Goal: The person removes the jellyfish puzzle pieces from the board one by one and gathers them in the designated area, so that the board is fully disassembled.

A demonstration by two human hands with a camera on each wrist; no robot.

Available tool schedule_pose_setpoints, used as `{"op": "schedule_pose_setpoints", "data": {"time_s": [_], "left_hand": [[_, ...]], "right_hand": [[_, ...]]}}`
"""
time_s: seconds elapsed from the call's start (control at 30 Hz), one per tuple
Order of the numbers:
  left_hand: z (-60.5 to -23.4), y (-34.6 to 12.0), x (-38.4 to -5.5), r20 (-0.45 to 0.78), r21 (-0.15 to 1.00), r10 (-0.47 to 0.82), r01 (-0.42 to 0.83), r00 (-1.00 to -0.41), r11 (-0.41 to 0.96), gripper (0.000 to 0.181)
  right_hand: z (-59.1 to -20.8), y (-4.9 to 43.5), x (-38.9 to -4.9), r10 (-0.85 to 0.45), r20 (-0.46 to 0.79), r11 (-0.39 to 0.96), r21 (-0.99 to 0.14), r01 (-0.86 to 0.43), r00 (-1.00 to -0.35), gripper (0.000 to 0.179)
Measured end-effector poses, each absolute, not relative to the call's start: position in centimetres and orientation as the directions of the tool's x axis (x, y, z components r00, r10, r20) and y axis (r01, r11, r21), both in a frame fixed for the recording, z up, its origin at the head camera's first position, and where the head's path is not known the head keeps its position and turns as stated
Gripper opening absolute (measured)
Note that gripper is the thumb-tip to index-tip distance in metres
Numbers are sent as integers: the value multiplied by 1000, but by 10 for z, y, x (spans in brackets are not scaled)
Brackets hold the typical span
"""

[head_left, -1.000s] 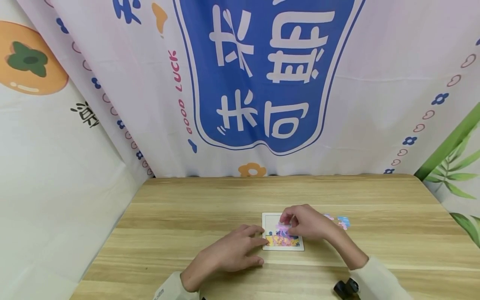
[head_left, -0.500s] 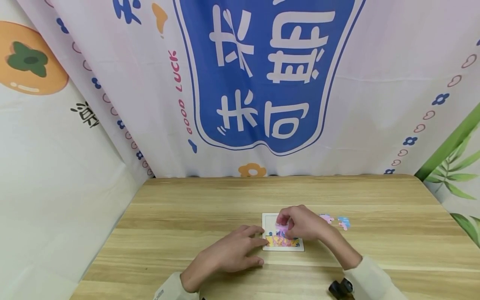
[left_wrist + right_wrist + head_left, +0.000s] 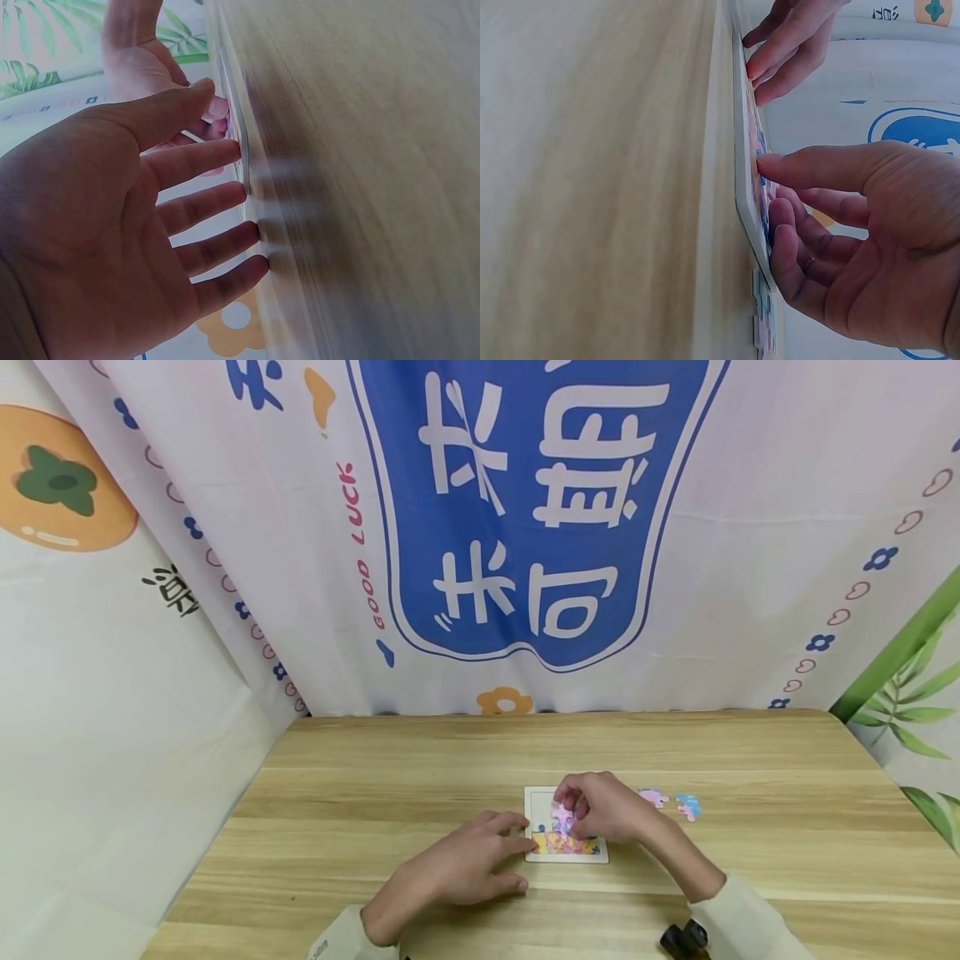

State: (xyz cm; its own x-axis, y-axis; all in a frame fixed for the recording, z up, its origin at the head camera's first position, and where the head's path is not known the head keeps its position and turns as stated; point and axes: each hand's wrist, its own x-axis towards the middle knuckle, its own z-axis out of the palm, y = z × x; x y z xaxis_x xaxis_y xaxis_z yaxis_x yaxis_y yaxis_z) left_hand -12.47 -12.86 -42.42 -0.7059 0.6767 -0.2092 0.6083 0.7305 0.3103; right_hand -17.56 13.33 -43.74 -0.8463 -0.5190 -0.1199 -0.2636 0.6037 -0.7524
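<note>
A white-framed jigsaw puzzle board (image 3: 566,859) lies flat on the table, its near row filled with yellow and pink pieces (image 3: 558,842). Above that row, inside the frame, is a pink puzzle piece (image 3: 562,815). My right hand (image 3: 607,806) bends over the board with thumb and curled fingers at this piece, pinching it; the fingers partly cover it. In the right wrist view, the right thumb (image 3: 810,166) touches the puzzle surface. My left hand (image 3: 480,856) spreads its fingers, two fingertips resting on the board's left edge.
Two loose puzzle pieces lie right of the board: a pink one (image 3: 654,797) and a blue and pink one (image 3: 687,806). A black device (image 3: 684,937) sits at the right wrist. A printed curtain (image 3: 720,610) hangs behind the wooden table (image 3: 360,793).
My right hand has shifted slightly left over the board, uncovering more of the loose pink piece and the piece under its fingers. The left hand stays in place.
</note>
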Motion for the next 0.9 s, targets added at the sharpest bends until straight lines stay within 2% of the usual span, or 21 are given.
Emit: {"op": "schedule_pose_setpoints", "data": {"time_s": [0.27, 0.53, 0.9], "left_hand": [[-425, -130, -125, -206, 304, 681, 615, -703, 727, 52], [-424, -129, -124, -200, 297, 688, 626, -697, 721, 52], [-424, -129, -124, -213, 303, 678, 612, -703, 730, 51]], "right_hand": [[-438, 132, -174, -490, -96, 644, -709, -286, -866, 35], [-435, 132, -173, -510, -53, 625, -708, -328, -858, 35], [-427, 135, -171, -538, -22, 582, -733, -352, -843, 12]]}}
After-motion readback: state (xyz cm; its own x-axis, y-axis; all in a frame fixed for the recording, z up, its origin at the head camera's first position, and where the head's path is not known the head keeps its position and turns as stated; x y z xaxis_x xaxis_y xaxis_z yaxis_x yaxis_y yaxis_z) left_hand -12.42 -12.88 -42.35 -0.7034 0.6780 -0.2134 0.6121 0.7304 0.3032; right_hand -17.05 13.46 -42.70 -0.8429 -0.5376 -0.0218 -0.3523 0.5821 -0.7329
